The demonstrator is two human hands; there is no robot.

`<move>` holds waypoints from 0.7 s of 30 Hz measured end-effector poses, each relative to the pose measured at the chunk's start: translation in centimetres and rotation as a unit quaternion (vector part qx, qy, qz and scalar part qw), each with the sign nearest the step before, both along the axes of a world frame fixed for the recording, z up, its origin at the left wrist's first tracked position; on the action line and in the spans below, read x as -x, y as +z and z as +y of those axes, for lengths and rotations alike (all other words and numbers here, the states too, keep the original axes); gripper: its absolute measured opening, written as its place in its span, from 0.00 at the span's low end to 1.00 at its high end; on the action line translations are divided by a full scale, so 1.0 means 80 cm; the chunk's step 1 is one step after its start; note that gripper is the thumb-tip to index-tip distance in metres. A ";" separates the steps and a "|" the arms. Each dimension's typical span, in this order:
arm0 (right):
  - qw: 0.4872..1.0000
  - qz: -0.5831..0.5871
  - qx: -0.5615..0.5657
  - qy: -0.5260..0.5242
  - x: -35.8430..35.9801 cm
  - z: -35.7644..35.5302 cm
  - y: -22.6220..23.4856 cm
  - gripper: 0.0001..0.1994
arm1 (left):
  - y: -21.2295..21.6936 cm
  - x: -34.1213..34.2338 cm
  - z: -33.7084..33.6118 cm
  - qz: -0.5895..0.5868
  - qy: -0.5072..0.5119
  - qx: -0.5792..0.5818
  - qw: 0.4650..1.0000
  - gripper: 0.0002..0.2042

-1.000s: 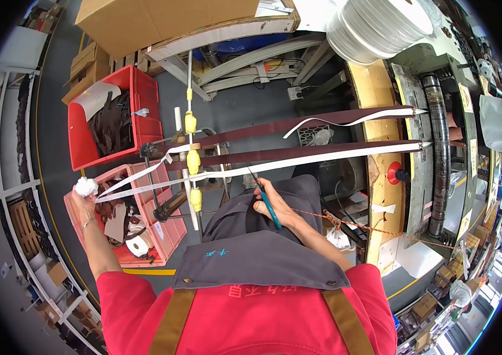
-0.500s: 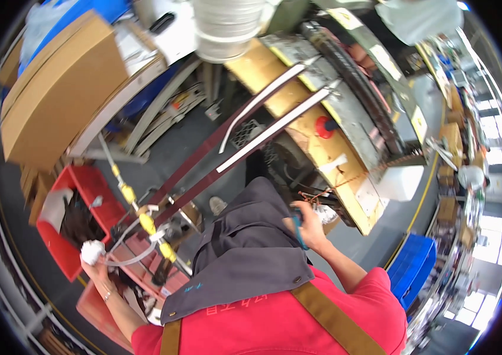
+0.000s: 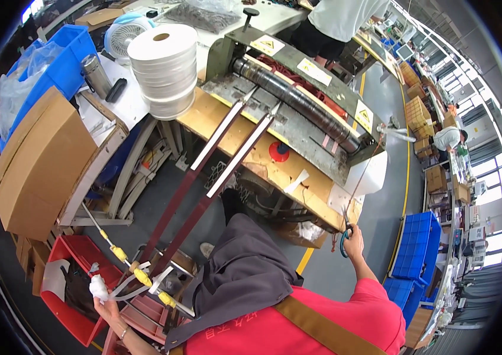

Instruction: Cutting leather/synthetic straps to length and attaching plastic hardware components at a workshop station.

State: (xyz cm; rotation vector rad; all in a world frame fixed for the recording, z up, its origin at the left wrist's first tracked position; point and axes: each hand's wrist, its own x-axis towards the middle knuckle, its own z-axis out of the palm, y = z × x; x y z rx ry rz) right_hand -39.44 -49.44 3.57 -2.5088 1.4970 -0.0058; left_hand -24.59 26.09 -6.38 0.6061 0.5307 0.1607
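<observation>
My left hand [image 3: 107, 309] is closed on a crumpled white wad [image 3: 99, 288] at lower left, and a pale white strip runs from it toward a metal rod with yellow rollers [image 3: 142, 276]. At right, by the wooden table's near corner, my right hand [image 3: 354, 244] is wrapped round scissors [image 3: 344, 242] with teal handles, their blades pointing up. Two dark red straps [image 3: 175, 204] run from the roller rod up to a roller machine [image 3: 298, 89]. White strips [image 3: 242, 155] lie along the upper lengths of both straps.
A large white roll [image 3: 163, 71] stands on the wooden table [image 3: 257, 154]. Cardboard [image 3: 44, 160] and a blue bin [image 3: 55, 71] are at left, a red bin [image 3: 76, 307] below. Blue crates [image 3: 413, 248] stand at right. People work farther off.
My right hand has swung outward to the right, away from my body, with the scissors. The whole view has shifted. My left hand still holds the white wad.
</observation>
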 end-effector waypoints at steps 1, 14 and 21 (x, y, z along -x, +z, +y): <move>0.997 0.019 -0.009 0.068 -0.007 0.000 0.008 0.19 | 0.002 0.000 -0.004 -0.005 -0.020 0.005 1.000 0.23; 0.945 -0.152 0.101 0.273 -0.118 0.032 0.046 0.11 | 0.034 0.021 -0.028 -0.073 -0.008 0.014 0.997 0.26; 0.758 -0.082 -0.458 0.457 -0.255 0.332 -0.034 0.11 | 0.037 0.026 -0.065 -0.022 0.025 0.004 0.999 0.24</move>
